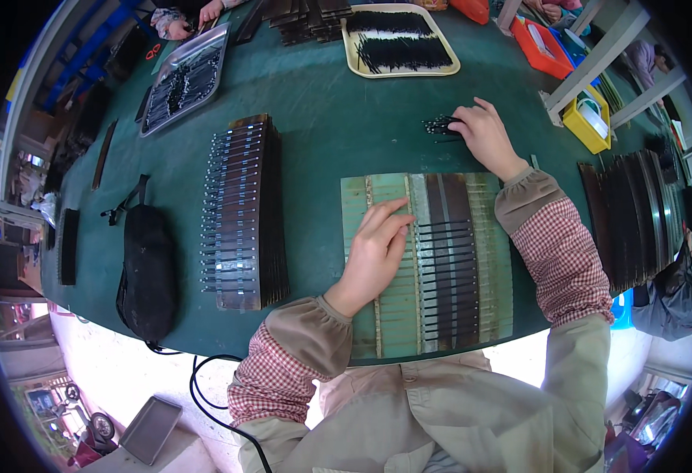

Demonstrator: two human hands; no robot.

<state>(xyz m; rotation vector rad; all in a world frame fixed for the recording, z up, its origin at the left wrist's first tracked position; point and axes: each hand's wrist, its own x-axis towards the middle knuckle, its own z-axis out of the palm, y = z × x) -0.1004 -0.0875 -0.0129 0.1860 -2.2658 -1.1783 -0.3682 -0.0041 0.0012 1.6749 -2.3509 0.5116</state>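
My left hand (376, 248) rests over a pale green board (361, 315), its fingers stretched out and slightly apart. Its fingertips lie just above the top of a row of thin black rods (444, 284). These rods lie side by side across dark strips on the board, pale dots at their right ends. Beyond the board's far edge, my right hand (484, 135) closes its thumb and fingers on the right end of a small bunch of black rods (439, 124). Its fingertips are partly hidden, and how many rods it grips cannot be told.
Left of the board stands a stack of dark strips (271, 213) with rods across its top. Beyond it lie a black pouch (147, 264) and a metal tray (188, 79). A cream tray (401, 71) holds black rods. More dark strips (630, 221) stand right. Another person's hands (196, 20) are at the far left.
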